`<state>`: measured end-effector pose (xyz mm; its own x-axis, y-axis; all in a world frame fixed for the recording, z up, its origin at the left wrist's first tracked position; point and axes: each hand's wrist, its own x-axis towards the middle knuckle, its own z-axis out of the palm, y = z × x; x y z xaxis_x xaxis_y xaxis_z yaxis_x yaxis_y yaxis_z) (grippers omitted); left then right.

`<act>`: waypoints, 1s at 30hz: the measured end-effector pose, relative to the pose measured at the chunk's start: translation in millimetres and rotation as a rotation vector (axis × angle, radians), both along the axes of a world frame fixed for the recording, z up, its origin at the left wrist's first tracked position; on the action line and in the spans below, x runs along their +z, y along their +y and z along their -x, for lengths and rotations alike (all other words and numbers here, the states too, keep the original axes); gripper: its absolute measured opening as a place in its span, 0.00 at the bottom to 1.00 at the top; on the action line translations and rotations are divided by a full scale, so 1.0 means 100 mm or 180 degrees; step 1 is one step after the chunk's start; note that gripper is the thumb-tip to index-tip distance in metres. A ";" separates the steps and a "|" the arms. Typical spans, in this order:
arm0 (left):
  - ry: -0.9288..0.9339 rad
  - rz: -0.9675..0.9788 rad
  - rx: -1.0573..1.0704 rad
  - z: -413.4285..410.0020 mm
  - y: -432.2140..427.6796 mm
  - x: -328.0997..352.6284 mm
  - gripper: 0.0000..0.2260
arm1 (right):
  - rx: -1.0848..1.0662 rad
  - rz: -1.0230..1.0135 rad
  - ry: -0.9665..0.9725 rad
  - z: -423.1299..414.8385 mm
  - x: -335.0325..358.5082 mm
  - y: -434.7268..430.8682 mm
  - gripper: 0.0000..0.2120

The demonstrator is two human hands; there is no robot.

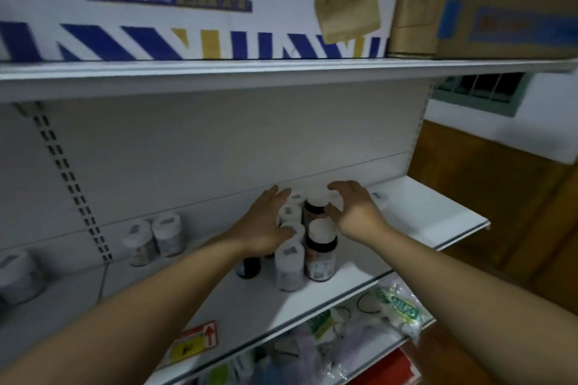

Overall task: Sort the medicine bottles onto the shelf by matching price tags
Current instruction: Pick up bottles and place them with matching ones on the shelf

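Up top, a big white box [156, 3] with blue stripes. Next to it on the right, a brown box [488, 9]. Under both, the long white shelf [431, 209]. Below the shelf, a heap of see-through bags [397, 306] with green print.

Two bare arms reaching in from the bottom. Left hand [266, 225] flat and wide, fingers straight, pressed against the left side of a bunch of bottles [291, 247]. Right hand [356, 212] in a wide cup on the right side of the bunch. Thumb touching a dark bottle [314, 208] at the back, fingertips bent above its white cap. Holding tight or only touching: cannot tell.

The bunch standing upright in the middle of the shelf, packed close, between the two hands. In front, a white bottle [289, 266] just beside a brown bottle [322, 255] with a white cap.

Further left, well apart from the bunch, two white-capped bottles [156, 237] side by side. At the far left edge, one more blurry bottle [18, 275].

On the front lip of the shelf, a small red and yellow price tag [195, 342] with a red arrow. Words too blurry to read.
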<state>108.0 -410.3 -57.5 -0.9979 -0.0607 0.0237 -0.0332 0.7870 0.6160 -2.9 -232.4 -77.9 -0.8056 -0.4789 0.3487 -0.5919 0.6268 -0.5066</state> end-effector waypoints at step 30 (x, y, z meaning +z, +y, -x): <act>0.0612 -0.1485 0.0546 1.48 1.69 -0.16 0.30 | 0.1106 0.1589 -0.1421 1.22 0.07 1.13 0.14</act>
